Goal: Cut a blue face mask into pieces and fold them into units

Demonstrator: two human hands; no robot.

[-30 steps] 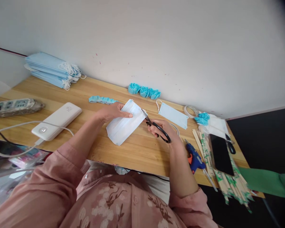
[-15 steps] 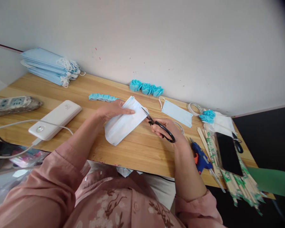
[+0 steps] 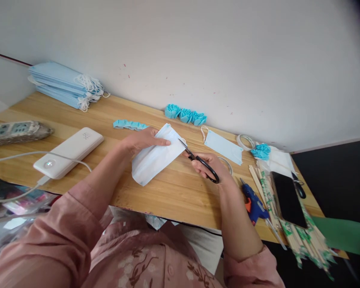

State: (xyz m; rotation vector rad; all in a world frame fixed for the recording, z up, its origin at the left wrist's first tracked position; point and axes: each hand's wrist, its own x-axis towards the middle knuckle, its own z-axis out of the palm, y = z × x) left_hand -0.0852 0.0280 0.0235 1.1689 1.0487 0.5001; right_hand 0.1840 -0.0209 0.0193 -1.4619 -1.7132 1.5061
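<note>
Between the thumb and fingers of my left hand point(image 3: 147, 139) is a pale face mask point(image 3: 157, 160), slanted over the table. My right hand point(image 3: 208, 164) grips black-handled scissors point(image 3: 204, 165), whose blades lie at the mask's right edge near a white ear loop. Whether the blades are fully closed I cannot make out. Behind my left hand lies a pleated light-blue strip point(image 3: 129, 125). Beyond the held mask sit several blue folded flowers point(image 3: 185, 115) in a row. Another blue mask point(image 3: 223, 145) lies flat, its loop at the left end.
A stack of masks point(image 3: 63, 84) stands at the back left. Nearer are a white power bank point(image 3: 70, 152) with a cable and a power strip point(image 3: 18, 132). On the right lie tape point(image 3: 245, 142), a blue glue gun point(image 3: 253, 202), a phone point(image 3: 289, 200) and wrapped chopsticks point(image 3: 306, 240).
Both hands keep the same hold, with the mask and scissors almost unmoved. The scissor handles sit very slightly lower, and the whole view has shifted a little.
</note>
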